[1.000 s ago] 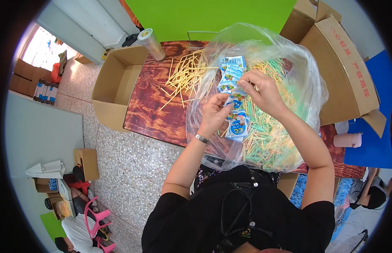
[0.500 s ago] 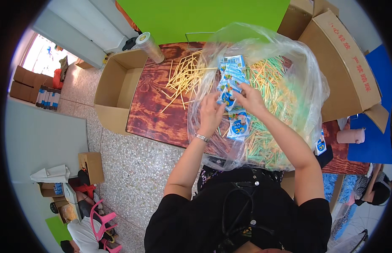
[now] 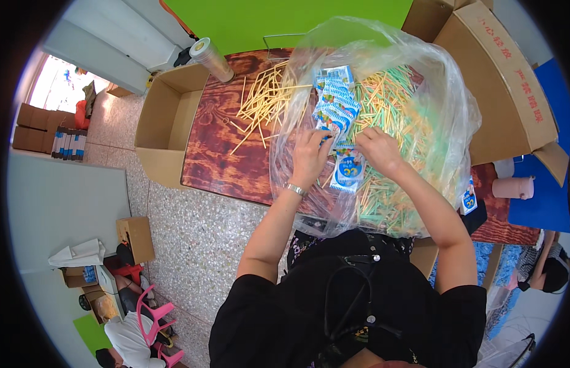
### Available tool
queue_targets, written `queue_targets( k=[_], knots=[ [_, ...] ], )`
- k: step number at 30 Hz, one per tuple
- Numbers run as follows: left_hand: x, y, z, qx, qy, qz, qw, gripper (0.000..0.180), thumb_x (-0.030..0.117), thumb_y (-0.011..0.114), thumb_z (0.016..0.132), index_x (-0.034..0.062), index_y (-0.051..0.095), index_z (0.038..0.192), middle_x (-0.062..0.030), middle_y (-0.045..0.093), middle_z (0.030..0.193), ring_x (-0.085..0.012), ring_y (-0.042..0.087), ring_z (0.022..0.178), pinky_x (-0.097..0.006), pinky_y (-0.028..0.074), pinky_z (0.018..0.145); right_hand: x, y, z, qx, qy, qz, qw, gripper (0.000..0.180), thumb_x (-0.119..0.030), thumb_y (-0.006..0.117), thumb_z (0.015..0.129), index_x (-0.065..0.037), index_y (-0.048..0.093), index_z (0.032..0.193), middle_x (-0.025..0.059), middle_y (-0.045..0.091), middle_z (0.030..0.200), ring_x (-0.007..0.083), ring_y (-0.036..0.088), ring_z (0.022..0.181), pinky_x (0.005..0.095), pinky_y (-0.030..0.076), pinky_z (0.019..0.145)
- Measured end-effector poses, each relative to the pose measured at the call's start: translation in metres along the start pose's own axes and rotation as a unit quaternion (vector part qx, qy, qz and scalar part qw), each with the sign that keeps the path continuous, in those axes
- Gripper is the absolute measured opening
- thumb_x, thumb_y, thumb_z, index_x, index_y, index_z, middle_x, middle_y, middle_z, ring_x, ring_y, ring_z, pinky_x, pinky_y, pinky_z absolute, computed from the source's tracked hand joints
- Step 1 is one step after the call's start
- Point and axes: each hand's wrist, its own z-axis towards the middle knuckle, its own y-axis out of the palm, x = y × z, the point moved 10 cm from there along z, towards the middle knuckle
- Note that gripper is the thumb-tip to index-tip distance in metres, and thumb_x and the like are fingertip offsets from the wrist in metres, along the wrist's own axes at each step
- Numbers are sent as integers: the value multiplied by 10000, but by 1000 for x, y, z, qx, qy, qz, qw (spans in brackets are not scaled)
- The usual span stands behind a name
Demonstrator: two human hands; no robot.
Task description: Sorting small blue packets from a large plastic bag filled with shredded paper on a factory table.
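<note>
Several small blue-and-white packets (image 3: 337,104) overlap in a column on a clear plastic bag (image 3: 466,116). Another packet (image 3: 348,170) lies below them, closer to me. My left hand (image 3: 310,156) pinches the left edge of a packet at the column's lower end. To its right, my right hand (image 3: 380,150) has its fingers curled together over thin straw-like sticks; anything between those fingertips is hidden. Green, yellow and orange sticks (image 3: 389,104) fill the right side of the bag, some blurred behind the plastic.
Loose yellow sticks (image 3: 266,101) are scattered on the reddish wooden table (image 3: 217,147). A clear cylindrical container (image 3: 211,59) stands near an open cardboard box (image 3: 168,116). Rightward are a large carton (image 3: 499,86), a pink cup (image 3: 513,187) and a single packet (image 3: 469,197). Other people sit at the lower corners.
My right hand has left the packets and moved slightly down and right, its fingers drawn in. My left hand stays by the column's lower end. The whole view has shifted slightly.
</note>
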Motion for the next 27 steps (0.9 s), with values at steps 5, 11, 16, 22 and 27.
queue_targets(
  k=[5, 11, 16, 22, 27],
  knots=[
    [11, 11, -12, -51, -116, -118, 985, 197, 208, 702, 822, 28, 638, 867, -110, 613, 797, -201, 574, 722, -349, 450, 647, 11, -49, -1, 38, 57, 253, 965, 115, -164, 643, 837, -69, 602, 888, 78, 614, 798, 241, 629, 774, 362, 502, 634],
    [13, 43, -7, -122, -195, -279, 932, 222, 205, 686, 859, -1, 644, 789, 10, 569, 604, -36, 466, 566, -237, 374, 492, 11, -54, 9, -19, 92, 367, 925, 188, -190, 694, 832, -22, 613, 858, 91, 619, 672, 168, 612, 592, 304, 458, 552],
    [-15, 73, -17, -141, -268, -359, 883, 247, 166, 745, 800, 18, 590, 677, 42, 524, 585, -19, 435, 557, -225, 367, 482, 12, -70, 16, 14, 39, 338, 940, 147, -159, 652, 833, -36, 611, 904, 149, 630, 751, 320, 630, 686, 378, 480, 607],
    [0, 59, 7, -109, -242, -325, 908, 379, 151, 803, 748, 66, 454, 628, 37, 473, 589, -24, 421, 526, -207, 361, 461, 46, -57, 33, -45, 29, 411, 910, 204, -159, 625, 847, -68, 646, 1028, 169, 641, 790, 321, 638, 725, 364, 503, 671],
    [-11, 69, 5, -113, -239, -338, 903, 411, 170, 804, 755, 76, 415, 663, 47, 393, 615, -25, 375, 530, -208, 344, 437, 219, -31, 69, 2, 195, 113, 974, 261, -160, 545, 872, -3, 638, 1060, 197, 661, 1017, 321, 648, 897, 387, 501, 780]
  ],
)
